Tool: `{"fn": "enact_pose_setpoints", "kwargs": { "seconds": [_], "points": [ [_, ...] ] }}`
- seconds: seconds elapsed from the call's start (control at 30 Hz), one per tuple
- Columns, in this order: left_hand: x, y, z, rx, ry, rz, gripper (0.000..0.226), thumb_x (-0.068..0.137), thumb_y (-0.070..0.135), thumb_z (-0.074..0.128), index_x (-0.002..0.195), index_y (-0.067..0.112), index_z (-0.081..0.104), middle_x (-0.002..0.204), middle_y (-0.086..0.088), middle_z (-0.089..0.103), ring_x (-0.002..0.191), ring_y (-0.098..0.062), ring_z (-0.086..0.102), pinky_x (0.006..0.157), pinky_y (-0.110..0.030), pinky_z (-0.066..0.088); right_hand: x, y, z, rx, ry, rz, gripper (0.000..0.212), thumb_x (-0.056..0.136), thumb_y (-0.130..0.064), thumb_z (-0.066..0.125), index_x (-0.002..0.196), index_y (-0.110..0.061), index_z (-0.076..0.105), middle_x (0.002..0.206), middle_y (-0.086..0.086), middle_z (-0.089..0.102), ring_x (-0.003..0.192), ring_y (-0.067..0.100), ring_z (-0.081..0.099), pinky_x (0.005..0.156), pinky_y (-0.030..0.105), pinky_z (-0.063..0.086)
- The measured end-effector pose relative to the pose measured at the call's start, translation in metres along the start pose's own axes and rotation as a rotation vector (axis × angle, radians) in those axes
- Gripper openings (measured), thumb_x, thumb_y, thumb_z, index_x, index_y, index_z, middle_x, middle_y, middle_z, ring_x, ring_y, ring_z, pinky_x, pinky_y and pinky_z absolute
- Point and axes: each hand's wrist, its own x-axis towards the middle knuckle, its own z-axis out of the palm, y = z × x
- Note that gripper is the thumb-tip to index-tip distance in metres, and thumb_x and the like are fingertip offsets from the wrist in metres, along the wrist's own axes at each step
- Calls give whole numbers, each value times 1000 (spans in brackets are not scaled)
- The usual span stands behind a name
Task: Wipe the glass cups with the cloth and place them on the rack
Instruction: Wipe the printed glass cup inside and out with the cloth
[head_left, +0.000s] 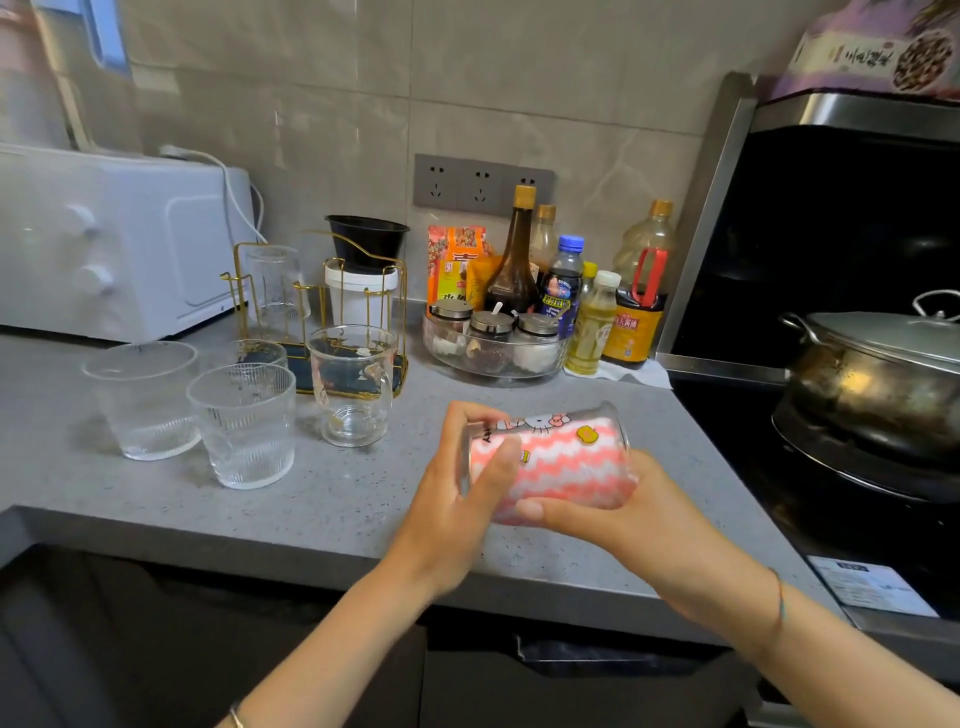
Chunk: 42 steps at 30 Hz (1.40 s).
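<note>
My left hand (467, 483) grips the base end of a printed glass cup (540, 423) that lies on its side above the counter. A pink and white wavy cloth (566, 467) fills the cup and spills out of its mouth. My right hand (623, 512) holds the cloth and the cup from below at the mouth end. A gold wire rack (400, 332) stands at the back left with one ribbed glass (275, 286) upside down on it. On the counter wait two ribbed glasses (244, 421), a smooth glass (143, 397), a smaller glass (254, 353) behind them and a handled glass mug (353, 384).
A white oven (114, 239) sits at the far left. Behind the rack stand a white tub (358, 296) and a black bowl (369, 241). Sauce bottles (514, 260) and a clear tray of spice jars (493, 348) line the wall. A lidded pot (872, 374) sits on the stove at right.
</note>
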Motion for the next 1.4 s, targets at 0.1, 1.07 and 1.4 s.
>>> {"fn": "enact_pose_setpoints", "kwargs": {
  "seconds": [0.1, 1.07, 1.4],
  "points": [
    [8, 12, -3, 17, -102, -235, 58, 71, 82, 34, 113, 44, 45, 104, 12, 67, 88, -15, 70, 51, -21, 47, 3, -1, -7, -139, 18, -44, 23, 74, -10, 73, 95, -18, 71, 91, -10, 75, 87, 5, 71, 72, 12, 51],
    [7, 24, 6, -116, -90, -367, 62, 83, 77, 31, 116, 32, 57, 95, 1, 73, 66, -15, 66, 41, -21, 40, -1, -10, -9, -33, 155, -142, 22, 72, -8, 72, 94, -7, 73, 87, 3, 76, 83, 17, 73, 73, 25, 58],
    [8, 10, 12, 54, 81, -116, 43, 82, 70, 49, 93, 28, 49, 70, 6, 63, 66, -5, 63, 58, -24, 48, 4, -11, -7, 86, -5, 42, 32, 73, -10, 70, 105, -13, 68, 99, 3, 75, 93, 17, 71, 76, 22, 56]
  ]
}}
